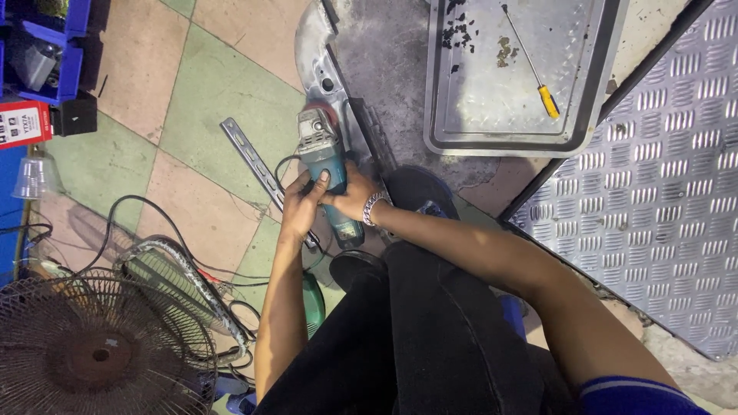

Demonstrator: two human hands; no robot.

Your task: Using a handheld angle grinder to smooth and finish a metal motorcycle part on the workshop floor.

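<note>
A tiled floor in worn green and pink squares, cluttered with cables. At centre, both hands wrap a teal grinder (327, 173) — the left hand (301, 201) from seven o'clock, fingers closed round the body, the right hand (355, 196) from four o'clock, clasped over the rear grip. The grinder's long axis runs from five to eleven o'clock, its disc end touching the curved metal part (323, 61). A metal strip (254, 161) lies just left; a tray (507, 146) with a screwdriver (530, 65) sits at one o'clock, a fan grille (92, 346) at eight.
</note>
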